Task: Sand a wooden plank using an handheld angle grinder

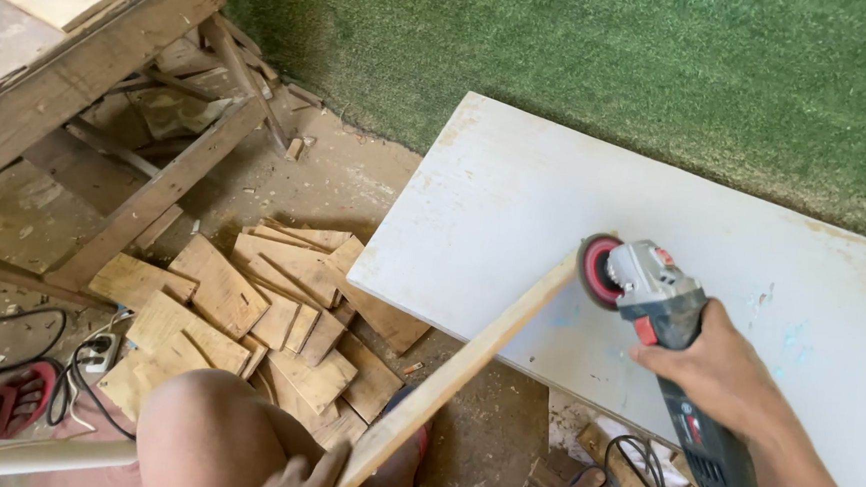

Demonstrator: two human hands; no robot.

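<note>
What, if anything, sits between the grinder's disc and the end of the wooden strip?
Nothing visible. The right hand holds the angle grinder with its red disc right at the wooden strip tip; the left hand grips the near end.

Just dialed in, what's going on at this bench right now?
A person's right hand grips an angle grinder, its red disc against the far end of a wooden strip. The left hand holds the strip's near end by the knee. The far end rests at the edge of a white board. Wood offcuts litter the floor.
</note>
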